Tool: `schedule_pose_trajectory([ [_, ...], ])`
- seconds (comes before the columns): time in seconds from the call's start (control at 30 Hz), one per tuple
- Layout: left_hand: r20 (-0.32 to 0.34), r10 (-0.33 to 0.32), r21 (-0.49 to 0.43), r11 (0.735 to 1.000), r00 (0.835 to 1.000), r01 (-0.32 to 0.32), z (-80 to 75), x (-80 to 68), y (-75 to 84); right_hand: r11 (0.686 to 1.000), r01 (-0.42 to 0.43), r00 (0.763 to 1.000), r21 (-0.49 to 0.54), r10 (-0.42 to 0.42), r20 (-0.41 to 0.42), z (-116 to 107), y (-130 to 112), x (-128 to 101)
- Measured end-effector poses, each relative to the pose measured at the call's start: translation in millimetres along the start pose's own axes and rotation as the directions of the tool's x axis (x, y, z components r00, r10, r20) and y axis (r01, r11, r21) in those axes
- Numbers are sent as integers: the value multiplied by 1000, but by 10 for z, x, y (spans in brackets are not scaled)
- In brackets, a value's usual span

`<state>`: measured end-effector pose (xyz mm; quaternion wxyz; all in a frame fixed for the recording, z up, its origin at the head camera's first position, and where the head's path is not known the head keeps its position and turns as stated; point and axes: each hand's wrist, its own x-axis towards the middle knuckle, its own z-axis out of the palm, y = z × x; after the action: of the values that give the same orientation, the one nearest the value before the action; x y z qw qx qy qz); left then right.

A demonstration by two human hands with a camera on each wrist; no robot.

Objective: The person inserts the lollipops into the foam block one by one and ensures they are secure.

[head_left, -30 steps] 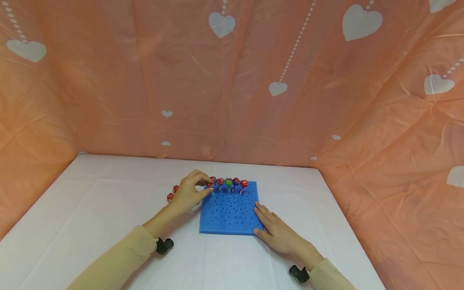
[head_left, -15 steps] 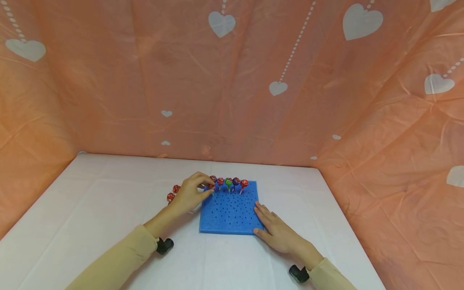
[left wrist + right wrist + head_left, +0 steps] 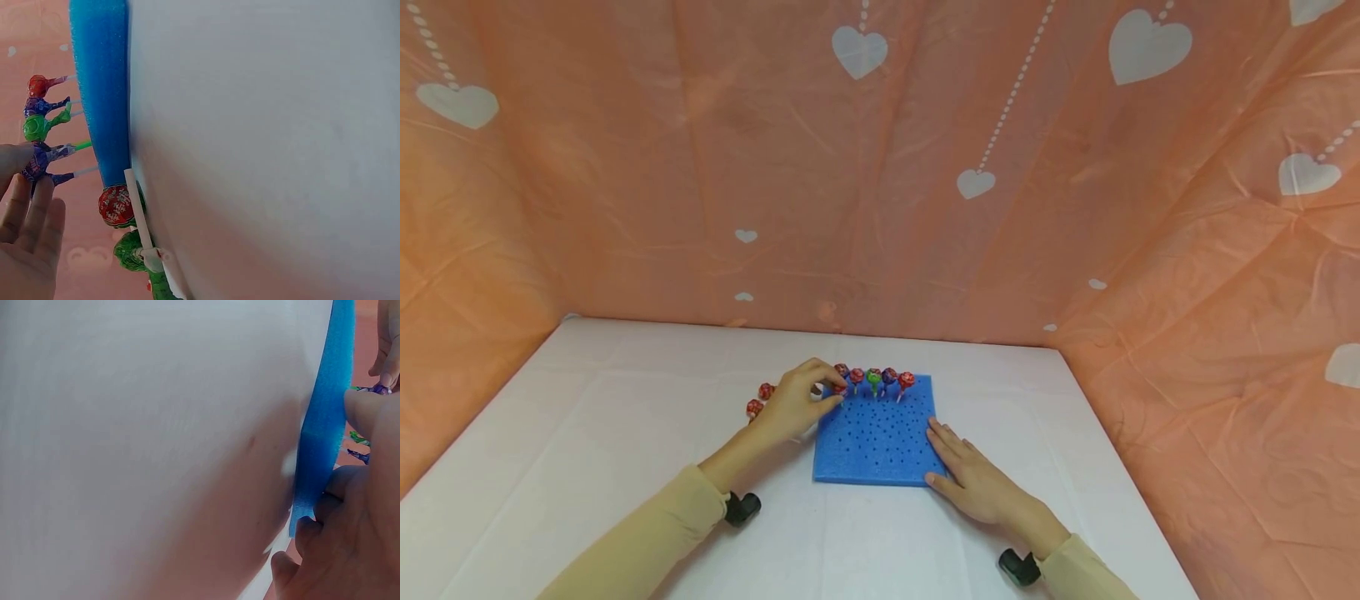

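Observation:
My left hand [image 3: 793, 403] is over the far left corner of a blue foam board [image 3: 880, 463] dotted with small holes. Its thumb and fingers pinch the wrapped head of a purple lollipop [image 3: 37, 161], whose green stick meets the board's face in the left wrist view. Beside it, several lollipops stand upright along the far edge, among them a green lollipop [image 3: 873, 377] and a red lollipop [image 3: 906, 380]. My right hand [image 3: 976, 485] rests flat on the board's right edge, fingers extended, holding nothing.
Several loose lollipops lie on the white table left of the board, partly hidden by the left hand: a red lollipop [image 3: 115, 206] and a green lollipop [image 3: 129, 251] show. Behind the table hangs an orange curtain [image 3: 820, 150] with hearts.
My left hand has shifted very slightly to the right and down with the pinched lollipop, staying at the same corner. The right hand and board have kept their place.

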<state>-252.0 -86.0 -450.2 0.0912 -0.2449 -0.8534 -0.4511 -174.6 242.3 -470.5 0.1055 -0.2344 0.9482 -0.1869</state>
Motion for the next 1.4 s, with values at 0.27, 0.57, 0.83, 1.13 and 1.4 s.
schedule_pose_trajectory([
  [0.27, -10, -2, 22, 1000, 1000, 2, -23, -29, 10, 1000, -21, 1000, -4, 21, 12, -4, -10, 2],
  [0.57, -102, 33, 39, 999, 994, -29, -145, -57, -31, 1000, -4, 1000, 10, 3, 10, -8, -16, 6],
  [0.83, -175, 21, 32, 999, 984, -16, -432, -145, -63, 1000, 8, 1000, 3, -8, 3, -12, -21, -1],
  [1.13, -204, 50, 129, 991, 978, -23, -722, -340, -232, 1000, 13, 1000, 7, -13, -1, -9, -7, -1],
  [1.4, -88, -48, 191, 980, 995, 64, -885, -488, -442, 1000, -2, 1000, 1, 2, 1, -8, -14, -6],
])
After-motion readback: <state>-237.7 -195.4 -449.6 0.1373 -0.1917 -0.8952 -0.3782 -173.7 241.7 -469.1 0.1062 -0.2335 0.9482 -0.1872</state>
